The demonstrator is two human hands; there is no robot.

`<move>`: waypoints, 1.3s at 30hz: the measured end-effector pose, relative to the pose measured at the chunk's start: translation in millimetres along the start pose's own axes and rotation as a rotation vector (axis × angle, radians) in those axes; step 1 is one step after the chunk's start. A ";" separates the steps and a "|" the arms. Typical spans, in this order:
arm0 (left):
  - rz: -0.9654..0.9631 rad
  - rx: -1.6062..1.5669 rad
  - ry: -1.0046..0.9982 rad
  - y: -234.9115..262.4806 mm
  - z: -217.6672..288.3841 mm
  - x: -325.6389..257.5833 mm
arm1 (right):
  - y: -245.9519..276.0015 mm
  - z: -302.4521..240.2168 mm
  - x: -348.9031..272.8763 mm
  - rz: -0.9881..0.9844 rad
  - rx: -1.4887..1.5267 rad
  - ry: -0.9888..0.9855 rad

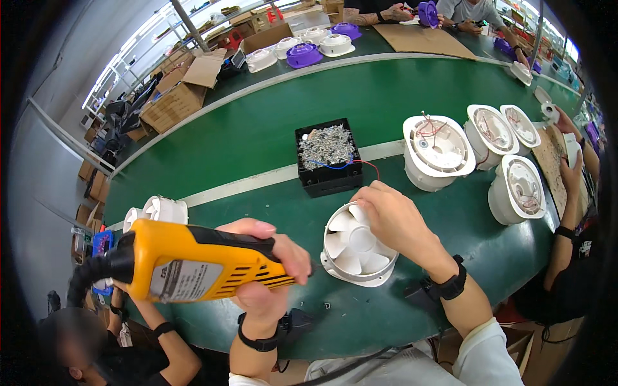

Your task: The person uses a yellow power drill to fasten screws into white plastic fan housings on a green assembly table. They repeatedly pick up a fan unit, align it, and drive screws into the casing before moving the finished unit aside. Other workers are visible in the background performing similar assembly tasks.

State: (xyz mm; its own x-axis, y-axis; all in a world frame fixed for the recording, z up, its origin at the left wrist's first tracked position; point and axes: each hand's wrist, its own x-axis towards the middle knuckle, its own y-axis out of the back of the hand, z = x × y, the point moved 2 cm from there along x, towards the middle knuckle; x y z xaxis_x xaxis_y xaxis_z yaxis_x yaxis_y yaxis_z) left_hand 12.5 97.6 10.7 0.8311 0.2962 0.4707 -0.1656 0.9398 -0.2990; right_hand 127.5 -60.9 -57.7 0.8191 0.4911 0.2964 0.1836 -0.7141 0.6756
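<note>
While right hand (394,217) steadies fan (356,246), screwdriver (193,262) tip seemingly beside.

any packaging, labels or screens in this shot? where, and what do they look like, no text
Label: pale grey rectangle on the side of the yellow power screwdriver in the left hand.
Cardboard boxes: brown, flaps open, far left beyond the belt.
Cardboard sheet: flat brown, far side, top centre.
Screens: none visible.
</note>
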 end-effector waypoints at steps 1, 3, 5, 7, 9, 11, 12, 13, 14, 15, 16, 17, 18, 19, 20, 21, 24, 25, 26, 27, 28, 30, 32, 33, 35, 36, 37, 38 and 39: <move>-0.003 0.011 -0.009 0.3 1.8 -1.6 | 4.0 -0.8 -1.5 -0.033 -0.022 0.015; -0.001 0.046 -0.029 2.6 6.9 -8.4 | 11.3 -4.1 0.5 -0.106 -0.053 0.053; -0.045 -0.095 -0.025 0.4 10.6 -17.4 | 4.2 8.3 4.8 -0.135 0.136 0.178; -0.054 -0.102 -0.113 -10.2 10.9 -24.0 | 0.6 14.1 6.7 -0.222 0.317 0.170; -0.062 -0.119 -0.094 -18.6 8.6 -34.4 | -4.1 12.8 7.9 -0.354 0.495 0.032; -0.082 -0.073 -0.103 -24.6 1.4 -42.8 | -5.6 5.5 3.7 -0.284 0.403 0.029; -0.129 -0.068 -0.116 -25.8 -3.5 -44.6 | -7.6 1.7 0.4 -0.239 0.371 0.023; -0.157 -0.060 -0.121 -27.6 -5.9 -44.8 | -8.3 -1.0 -2.4 -0.188 0.341 0.013; -0.184 -0.053 -0.126 -29.5 -8.5 -44.6 | -7.7 -2.8 -3.3 -0.168 0.309 0.033; -0.212 -0.046 -0.131 -31.2 -10.9 -45.0 | -8.9 -0.7 -3.5 -0.180 0.297 0.032; -0.208 -0.027 -0.116 -30.2 -10.7 -46.6 | -9.2 0.3 -2.6 -0.191 0.286 0.037; -0.207 -0.029 -0.109 -30.0 -11.1 -46.6 | -10.1 0.9 -2.8 -0.203 0.275 0.042; -0.205 -0.031 -0.101 -30.1 -11.5 -46.4 | -11.1 0.8 -3.8 -0.183 0.283 0.034; -0.203 -0.033 -0.094 -30.2 -11.8 -45.9 | -12.4 0.2 -4.6 -0.164 0.291 0.027; -0.200 -0.041 -0.139 -30.5 -9.2 -44.0 | -12.5 -2.2 -4.2 -0.146 0.298 0.027; -0.168 -0.017 -0.123 -32.8 -4.0 -44.2 | -12.5 -5.1 -3.6 -0.157 0.306 0.023; -0.125 0.021 -0.117 -39.0 -1.6 -42.7 | -11.0 -0.7 -4.7 -0.164 0.303 0.004; -0.129 0.008 -0.121 -39.4 -4.0 -42.0 | -11.4 0.9 -4.8 -0.155 0.295 0.011; -0.132 -0.007 -0.124 -40.2 -6.6 -41.3 | -11.6 2.5 -5.0 -0.146 0.287 0.018; -0.137 -0.022 -0.127 -41.1 -8.9 -40.6 | -11.4 4.5 -5.4 -0.147 0.289 0.013; -0.144 -0.019 -0.124 -41.3 -8.2 -40.1 | -11.5 3.7 -4.8 -0.153 0.295 0.015; -0.162 -0.018 -0.115 -42.5 -8.1 -38.5 | -11.5 3.8 -4.5 -0.151 0.296 0.019; -0.210 -0.019 -0.151 -40.2 -8.4 -36.9 | -12.0 0.8 -5.2 -0.142 0.289 0.030; -0.235 -0.020 -0.169 -40.2 -8.1 -35.7 | -12.3 0.5 -5.4 -0.146 0.279 0.028; -0.235 -0.016 -0.156 -40.5 -6.5 -35.9 | -13.5 0.8 -5.5 -0.151 0.259 0.025; -0.228 -0.017 -0.152 -38.2 -6.5 -37.2 | -16.8 0.3 -4.9 -0.161 0.260 0.031; -0.217 -0.018 -0.145 -39.4 -8.0 -37.2 | -17.2 2.8 -5.1 -0.163 0.266 0.030; -0.206 -0.018 -0.138 -40.5 -8.8 -37.7 | -17.5 4.3 -5.2 -0.165 0.271 0.031; -0.194 -0.017 -0.133 -41.7 -9.0 -38.2 | -17.2 4.4 -5.1 -0.174 0.277 0.024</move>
State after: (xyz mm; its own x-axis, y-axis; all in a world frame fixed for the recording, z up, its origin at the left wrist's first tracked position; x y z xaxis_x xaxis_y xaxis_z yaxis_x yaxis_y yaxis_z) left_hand -7.5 45.6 -2.3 0.7692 0.1315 0.6254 -0.0002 0.9787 -0.2055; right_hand 122.6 -53.3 -73.9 0.7499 0.6271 0.2107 0.4634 -0.7253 0.5092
